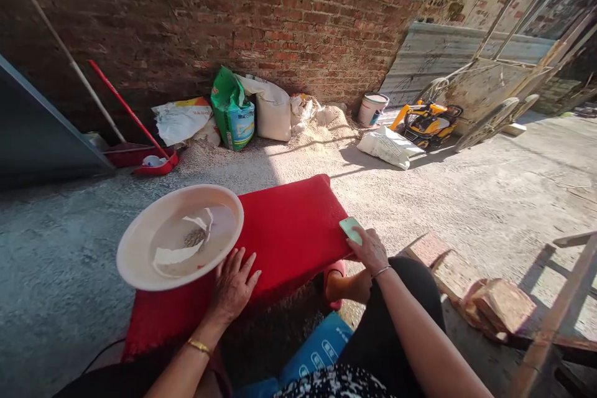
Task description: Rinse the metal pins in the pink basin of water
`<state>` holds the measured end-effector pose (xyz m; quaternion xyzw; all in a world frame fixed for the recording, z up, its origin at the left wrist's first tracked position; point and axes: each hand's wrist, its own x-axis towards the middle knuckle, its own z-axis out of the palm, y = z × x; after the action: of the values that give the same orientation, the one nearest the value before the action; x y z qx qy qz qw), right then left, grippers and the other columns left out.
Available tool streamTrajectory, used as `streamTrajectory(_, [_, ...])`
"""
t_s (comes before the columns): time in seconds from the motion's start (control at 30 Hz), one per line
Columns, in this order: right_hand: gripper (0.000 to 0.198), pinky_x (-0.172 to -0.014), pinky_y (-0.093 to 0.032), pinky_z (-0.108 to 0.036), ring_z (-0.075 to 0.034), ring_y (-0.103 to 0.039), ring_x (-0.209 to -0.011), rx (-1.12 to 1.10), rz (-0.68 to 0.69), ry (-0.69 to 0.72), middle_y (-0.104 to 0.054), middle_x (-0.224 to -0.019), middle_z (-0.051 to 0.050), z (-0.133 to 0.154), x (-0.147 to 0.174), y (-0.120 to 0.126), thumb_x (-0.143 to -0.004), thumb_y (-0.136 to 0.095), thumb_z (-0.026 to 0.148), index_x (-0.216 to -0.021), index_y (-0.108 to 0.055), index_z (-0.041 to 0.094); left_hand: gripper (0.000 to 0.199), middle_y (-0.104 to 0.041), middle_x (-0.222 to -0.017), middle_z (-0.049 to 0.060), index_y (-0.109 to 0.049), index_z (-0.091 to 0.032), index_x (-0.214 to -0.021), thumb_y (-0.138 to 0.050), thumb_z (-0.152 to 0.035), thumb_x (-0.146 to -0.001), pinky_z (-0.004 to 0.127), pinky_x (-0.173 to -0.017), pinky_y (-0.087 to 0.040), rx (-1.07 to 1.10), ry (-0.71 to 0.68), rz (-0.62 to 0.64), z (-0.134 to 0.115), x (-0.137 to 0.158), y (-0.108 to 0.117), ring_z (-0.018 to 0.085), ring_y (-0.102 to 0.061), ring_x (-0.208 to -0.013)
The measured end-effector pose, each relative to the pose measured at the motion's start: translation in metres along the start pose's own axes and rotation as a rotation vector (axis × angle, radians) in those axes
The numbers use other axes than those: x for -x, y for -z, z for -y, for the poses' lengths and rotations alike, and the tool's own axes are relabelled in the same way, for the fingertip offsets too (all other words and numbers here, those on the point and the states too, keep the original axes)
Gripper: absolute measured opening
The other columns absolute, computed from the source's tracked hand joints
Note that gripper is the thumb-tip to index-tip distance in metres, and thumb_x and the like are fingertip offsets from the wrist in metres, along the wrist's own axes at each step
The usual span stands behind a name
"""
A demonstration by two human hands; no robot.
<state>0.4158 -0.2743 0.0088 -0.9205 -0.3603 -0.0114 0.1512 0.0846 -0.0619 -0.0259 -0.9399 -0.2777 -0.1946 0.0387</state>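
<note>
A red cloth point(293, 217) covers a low, bench-like surface in front of me. My left hand point(236, 283) lies palm down on its near edge, fingers spread, close beside a pale plastic basin point(135, 249). Water stands in the basin, with a small grey-brown clump under it. At the right end of the cloth, my right hand point(370, 252) grips a flat, pale green piece with rounded corners point(351, 230). Its underside is hidden, and I cannot make out its kind.
Sacks point(273, 112) and a gravel heap point(336, 127) line the brick wall. A bucket point(372, 109) and a yellow-black toy vehicle point(431, 121) stand right of them. Bricks point(457, 273) and a wooden frame point(559, 317) lie at my right; a red dustpan point(158, 165) sits far left.
</note>
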Motion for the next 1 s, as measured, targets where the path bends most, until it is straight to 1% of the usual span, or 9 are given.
streamTrajectory(0.07, [0.041,-0.077,-0.044,-0.033,-0.021,-0.055,-0.088,0.027,-0.048,-0.167,-0.051,-0.097,-0.007,-0.009,-0.008,0.007,-0.085,-0.054,0.047,-0.120,-0.060,0.026,0.043,-0.051,-0.135,0.016,-0.061,-0.020,-0.123,-0.047,-0.043,-0.089,0.050,-0.103,-0.035,0.008,0.007,0.000,0.000,0.000,0.000,0.032,-0.045,-0.127])
streamTrajectory(0.13, [0.042,-0.080,-0.043,-0.034,-0.022,-0.054,-0.092,0.009,-0.105,-0.186,-0.051,-0.099,-0.009,-0.005,-0.012,0.009,-0.084,-0.055,0.045,-0.120,-0.060,0.024,0.043,-0.051,-0.136,0.016,-0.061,-0.020,-0.123,-0.047,-0.043,-0.089,0.050,-0.103,-0.035,0.014,0.010,0.002,0.000,0.000,-0.001,0.032,-0.044,-0.128])
streamTrajectory(0.3, [0.043,-0.089,-0.042,-0.032,-0.021,-0.052,-0.099,-0.119,-0.058,0.168,-0.050,-0.106,-0.008,0.042,-0.012,-0.004,-0.080,-0.059,0.030,-0.122,-0.058,0.021,0.043,-0.051,-0.135,0.016,-0.060,-0.021,-0.124,-0.047,-0.042,-0.089,0.050,-0.103,-0.035,0.017,0.002,-0.005,0.002,0.001,-0.003,0.031,-0.045,-0.127])
streamTrajectory(0.4, [0.042,-0.089,-0.042,-0.031,-0.021,-0.051,-0.100,-0.154,0.011,0.261,-0.050,-0.108,-0.007,0.056,-0.017,-0.008,-0.080,-0.060,0.030,-0.121,-0.059,0.020,0.042,-0.052,-0.134,0.016,-0.061,-0.020,-0.123,-0.048,-0.042,-0.089,0.050,-0.103,-0.035,0.012,0.000,-0.016,0.003,0.001,-0.003,0.032,-0.045,-0.127])
streamTrajectory(0.5, [0.038,-0.085,-0.042,-0.033,-0.021,-0.052,-0.094,-0.107,0.012,0.110,-0.052,-0.105,-0.008,0.041,-0.027,-0.004,-0.080,-0.061,0.034,-0.116,-0.062,0.023,0.042,-0.052,-0.134,0.016,-0.061,-0.020,-0.123,-0.048,-0.041,-0.089,0.050,-0.103,-0.035,0.018,0.005,-0.013,0.002,0.001,-0.002,0.032,-0.045,-0.127])
streamTrajectory(0.6, [0.039,-0.084,-0.041,-0.036,-0.024,-0.051,-0.093,-0.035,-0.119,-0.168,-0.052,-0.101,-0.011,0.016,-0.036,0.001,-0.081,-0.059,0.037,-0.116,-0.063,0.021,0.041,-0.051,-0.135,0.015,-0.060,-0.021,-0.124,-0.047,-0.041,-0.090,0.050,-0.103,-0.036,0.011,0.009,-0.001,0.000,0.001,-0.001,0.031,-0.044,-0.128])
streamTrajectory(0.67, [0.041,-0.085,-0.041,-0.037,-0.025,-0.051,-0.093,-0.067,-0.183,-0.239,-0.052,-0.099,-0.011,0.010,-0.038,0.001,-0.080,-0.059,0.036,-0.117,-0.062,0.019,0.041,-0.051,-0.135,0.015,-0.060,-0.022,-0.123,-0.047,-0.041,-0.089,0.049,-0.103,-0.036,0.005,0.006,-0.003,0.000,0.001,-0.001,0.030,-0.044,-0.128])
streamTrajectory(0.87, [0.042,-0.089,-0.042,-0.034,-0.021,-0.052,-0.097,-0.258,-0.066,0.115,-0.052,-0.105,-0.007,0.051,-0.032,-0.021,-0.071,-0.063,0.024,-0.113,-0.062,0.022,0.042,-0.051,-0.136,0.014,-0.059,-0.022,-0.124,-0.047,-0.042,-0.090,0.049,-0.104,-0.035,-0.008,0.002,-0.003,0.002,0.001,-0.002,0.030,-0.043,-0.129])
streamTrajectory(1.0, [0.039,-0.090,-0.042,-0.033,-0.021,-0.052,-0.099,-0.231,-0.009,0.093,-0.052,-0.106,-0.009,0.049,-0.038,-0.021,-0.075,-0.061,0.027,-0.113,-0.063,0.020,0.042,-0.050,-0.135,0.016,-0.059,-0.020,-0.124,-0.047,-0.041,-0.090,0.050,-0.104,-0.035,-0.006,0.005,0.009,0.000,0.001,0.000,0.031,-0.044,-0.128])
